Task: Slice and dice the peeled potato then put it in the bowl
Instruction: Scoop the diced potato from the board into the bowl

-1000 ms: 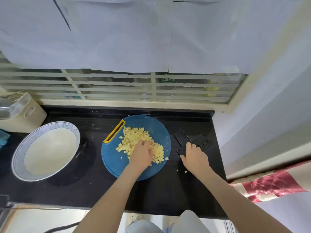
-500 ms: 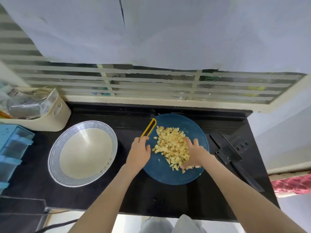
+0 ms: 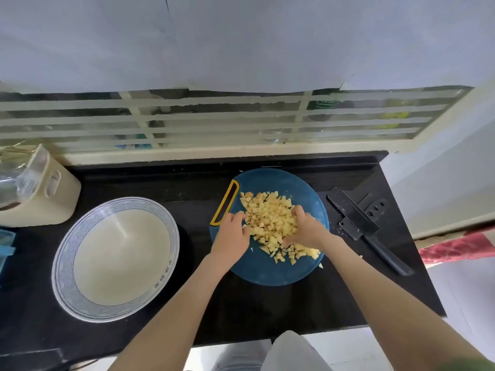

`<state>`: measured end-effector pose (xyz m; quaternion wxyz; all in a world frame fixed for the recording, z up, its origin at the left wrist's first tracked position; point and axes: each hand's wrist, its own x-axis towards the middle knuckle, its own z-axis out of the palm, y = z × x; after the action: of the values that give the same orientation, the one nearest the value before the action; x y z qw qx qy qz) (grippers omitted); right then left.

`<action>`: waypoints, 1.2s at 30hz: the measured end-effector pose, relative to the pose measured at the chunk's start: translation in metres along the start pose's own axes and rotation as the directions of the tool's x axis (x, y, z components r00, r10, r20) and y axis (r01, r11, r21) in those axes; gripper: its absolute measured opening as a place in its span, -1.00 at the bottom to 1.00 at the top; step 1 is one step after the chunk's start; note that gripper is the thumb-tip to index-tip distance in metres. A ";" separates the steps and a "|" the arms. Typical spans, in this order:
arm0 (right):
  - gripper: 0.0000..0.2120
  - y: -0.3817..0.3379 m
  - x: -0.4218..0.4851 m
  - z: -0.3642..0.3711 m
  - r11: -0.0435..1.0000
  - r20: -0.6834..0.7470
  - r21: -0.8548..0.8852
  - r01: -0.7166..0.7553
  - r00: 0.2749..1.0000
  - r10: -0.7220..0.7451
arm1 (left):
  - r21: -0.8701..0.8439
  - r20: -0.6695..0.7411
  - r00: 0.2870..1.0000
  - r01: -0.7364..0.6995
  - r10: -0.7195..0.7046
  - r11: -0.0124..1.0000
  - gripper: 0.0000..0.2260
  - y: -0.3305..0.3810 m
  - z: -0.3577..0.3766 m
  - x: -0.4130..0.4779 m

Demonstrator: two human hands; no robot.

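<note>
- The pale yellow diced potato (image 3: 270,220) lies heaped on the round blue plastic cutting board (image 3: 267,273) with a yellow handle loop. None shows in the wide white bowl with a blue patterned rim (image 3: 63,263), which stands well apart to the left.
- The left hand (image 3: 233,235) and right hand (image 3: 306,231) cup the heap from either side. Their fingers curl into the dice, and the pile lies between them.
- A two-handed scoop probably lifts only part of the heap, and small wet cubes may slip between the fingers onto the black stone counter (image 3: 241,311) on the way across.
- Stray dice sit at the board's near edge, where a sweeping wrist could push them off.
- The black flat-bladed knife (image 3: 353,218) lies just right of the board, near the right forearm, and a careless swing might knock it.
</note>
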<state>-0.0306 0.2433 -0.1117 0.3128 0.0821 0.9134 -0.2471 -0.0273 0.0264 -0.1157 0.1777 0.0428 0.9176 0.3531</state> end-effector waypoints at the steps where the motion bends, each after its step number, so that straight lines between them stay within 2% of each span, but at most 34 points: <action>1: -0.31 0.000 -0.002 0.000 1.000 -0.001 0.022 0.018 1.000 -0.018 | 0.001 0.002 1.000 -0.002 0.002 1.000 -0.71 0.002 0.001 0.001; 4: -0.49 -0.001 -0.003 -0.001 0.997 -0.044 0.058 0.043 0.998 -0.041 | 0.003 -0.002 1.000 -0.006 0.006 1.000 -0.71 0.008 0.002 0.005; 8: -0.80 -0.006 -0.005 -0.006 0.998 -0.139 -0.007 0.056 0.989 -0.056 | 0.006 -0.020 1.000 -0.006 0.006 1.000 -0.72 0.016 0.000 0.007; 12: -0.88 -0.023 -0.008 -0.018 0.996 -0.199 -0.014 0.091 0.976 -0.092 | 0.002 -0.056 0.998 0.022 -0.022 1.000 -0.73 0.020 -0.010 0.006; 17: -0.85 -0.054 -0.012 -0.029 0.992 -0.230 -0.019 0.128 0.965 -0.129 | 0.004 -0.160 0.986 0.046 -0.045 0.999 -0.76 0.018 -0.035 -0.007; 20: -0.84 -0.097 -0.017 -0.024 0.975 -0.221 -0.046 0.217 0.950 -0.221 | -0.010 -0.257 0.963 0.076 -0.076 0.997 -0.77 0.007 -0.055 -0.026; 23: -0.76 -0.157 -0.024 -0.004 0.938 -0.116 -0.089 0.336 0.932 -0.345 | -0.035 -0.384 0.913 0.135 -0.138 0.990 -0.73 -0.009 -0.080 -0.050; 25: -0.79 -0.195 -0.029 0.020 0.900 -0.052 -0.091 0.427 0.900 -0.432 | -0.058 -0.461 0.868 0.180 -0.186 0.982 -0.71 -0.026 -0.097 -0.069; 28: -0.83 -0.243 -0.032 0.066 0.855 0.044 -0.022 0.519 0.854 -0.518 | -0.096 -0.547 0.789 0.273 -0.280 0.957 -0.69 -0.060 -0.117 -0.099; 30: -0.74 -0.260 -0.031 0.091 0.852 0.118 0.045 0.522 0.844 -0.524 | -0.127 -0.562 0.756 0.322 -0.336 0.938 -0.66 -0.077 -0.124 -0.114; 31: -0.63 -0.268 -0.030 0.104 0.846 0.176 0.018 0.532 0.832 -0.527 | -0.144 -0.555 0.745 0.354 -0.372 0.924 -0.64 -0.087 -0.127 -0.121; 33: -0.42 -0.277 -0.025 0.128 0.803 0.264 -0.201 0.560 0.821 -0.507 | -0.166 -0.518 0.745 0.394 -0.420 0.904 -0.59 -0.104 -0.132 -0.135; 35: -0.40 -0.279 -0.022 0.143 0.731 0.259 -0.409 0.546 0.837 -0.481 | -0.163 -0.488 0.762 0.399 -0.425 0.902 -0.56 -0.115 -0.135 -0.145; 36: -0.46 -0.280 -0.021 0.147 0.708 0.257 -0.446 0.547 0.837 -0.484 | -0.162 -0.483 0.767 0.397 -0.423 0.903 -0.55 -0.119 -0.135 -0.148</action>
<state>-0.0214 -0.0723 -0.0873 0.2962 -0.2758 0.9107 -0.0824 0.0677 -0.1781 -0.0576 0.0041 -0.2573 0.9091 0.3275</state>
